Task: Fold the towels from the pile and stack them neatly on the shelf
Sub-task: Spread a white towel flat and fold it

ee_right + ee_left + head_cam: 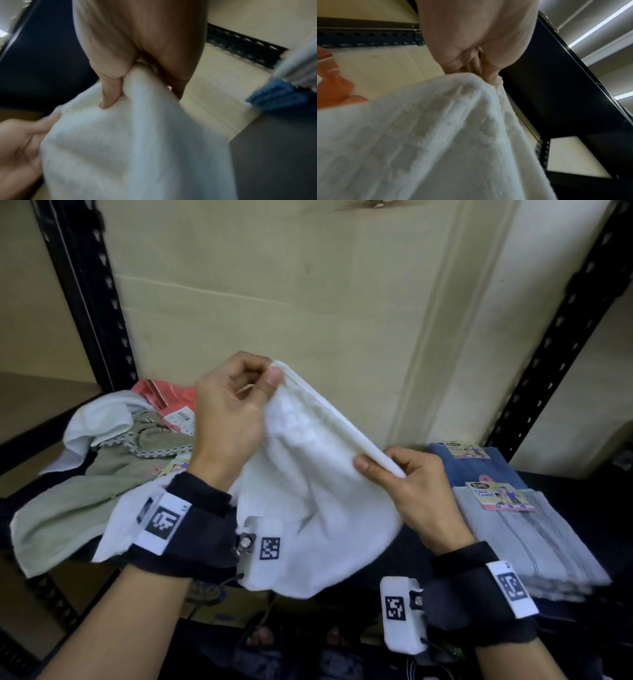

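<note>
A white towel with a woven check pattern hangs doubled over in the air above the dark shelf. My left hand pinches its upper left corner between thumb and fingers. My right hand pinches the lower right end of the same top edge. The wrist views show each grip close up: the towel under my left hand, and the towel held by my right hand. The unfolded pile of green, white and red towels lies at the left.
A folded grey towel with a "Face Towel" label lies on a folded blue towel at the right of the shelf. Black perforated uprights stand on both sides. A cream wall closes the back.
</note>
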